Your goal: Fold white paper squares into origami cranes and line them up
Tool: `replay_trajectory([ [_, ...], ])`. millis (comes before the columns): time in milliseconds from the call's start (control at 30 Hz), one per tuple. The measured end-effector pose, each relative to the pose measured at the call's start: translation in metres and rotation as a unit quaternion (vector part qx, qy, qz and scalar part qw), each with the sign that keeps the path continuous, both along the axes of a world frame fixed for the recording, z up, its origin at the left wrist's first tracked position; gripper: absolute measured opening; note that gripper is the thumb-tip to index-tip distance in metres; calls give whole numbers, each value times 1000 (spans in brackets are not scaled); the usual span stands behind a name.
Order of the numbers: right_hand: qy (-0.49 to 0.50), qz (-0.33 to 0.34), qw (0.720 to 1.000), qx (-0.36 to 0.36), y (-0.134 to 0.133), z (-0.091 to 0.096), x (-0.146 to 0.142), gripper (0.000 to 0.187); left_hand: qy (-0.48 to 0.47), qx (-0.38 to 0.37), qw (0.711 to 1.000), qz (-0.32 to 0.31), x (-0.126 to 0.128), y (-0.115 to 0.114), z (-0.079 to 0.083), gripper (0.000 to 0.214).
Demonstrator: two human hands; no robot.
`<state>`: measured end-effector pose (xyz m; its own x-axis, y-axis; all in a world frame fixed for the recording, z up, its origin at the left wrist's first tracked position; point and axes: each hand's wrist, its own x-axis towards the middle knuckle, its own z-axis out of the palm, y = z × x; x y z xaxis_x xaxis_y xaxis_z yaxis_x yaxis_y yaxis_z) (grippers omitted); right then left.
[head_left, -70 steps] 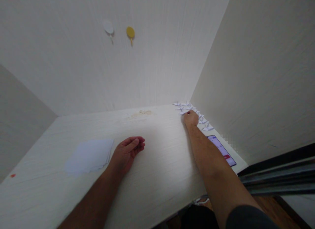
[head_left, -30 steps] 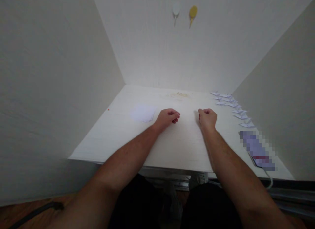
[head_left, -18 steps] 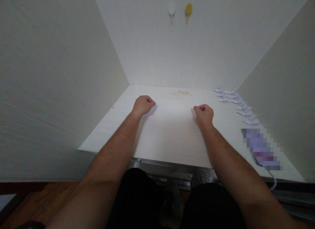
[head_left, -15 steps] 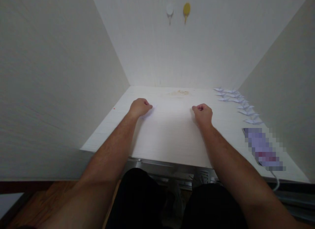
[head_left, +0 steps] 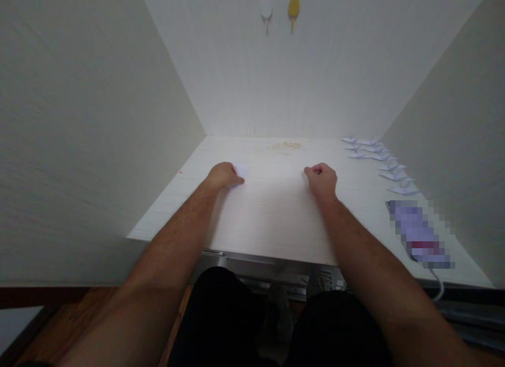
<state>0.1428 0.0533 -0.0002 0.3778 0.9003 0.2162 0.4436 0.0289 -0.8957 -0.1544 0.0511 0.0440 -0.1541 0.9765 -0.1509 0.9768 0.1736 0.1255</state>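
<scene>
My left hand [head_left: 224, 175] is closed on a small piece of white paper [head_left: 241, 171] over the left-middle of the white desk [head_left: 272, 220]. Part of the paper shows past the fingers, and the rest is hidden behind them. Across from it, my right hand [head_left: 322, 179] has thumb and fingers curled together above the desk. Whether anything is inside that pinch is hidden. A wide gap separates the two hands.
Several folded white paper figures [head_left: 394, 173] stand in rows at the back right. In front of them lies a phone [head_left: 418, 233], its screen blurred, with a cable [head_left: 440, 288] over the edge. White and yellow hooks [head_left: 293, 7] are on the back wall. Side panels enclose the desk.
My left hand has turned a little, and more of the white paper shows beyond its fingers. My right hand stays pinched in nearly the same place. The view has shifted slightly.
</scene>
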Motion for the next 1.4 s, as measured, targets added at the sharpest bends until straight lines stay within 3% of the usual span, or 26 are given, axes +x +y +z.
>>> replay_trajectory([
  [967,-3,16,1000,9,2,-4,2,18,-33,-17,999,12,-2,1,10,29],
  [1200,-3,9,1000,12,1,-1,1,19,36,-29,999,-13,-3,3,9,38],
  [1300,2,11,1000,20,0,-1,2,19,66,-2,998,-1,-5,2,7,39],
  [1400,10,14,1000,24,2,-3,1,20,66,87,993,54,-2,-4,15,35],
])
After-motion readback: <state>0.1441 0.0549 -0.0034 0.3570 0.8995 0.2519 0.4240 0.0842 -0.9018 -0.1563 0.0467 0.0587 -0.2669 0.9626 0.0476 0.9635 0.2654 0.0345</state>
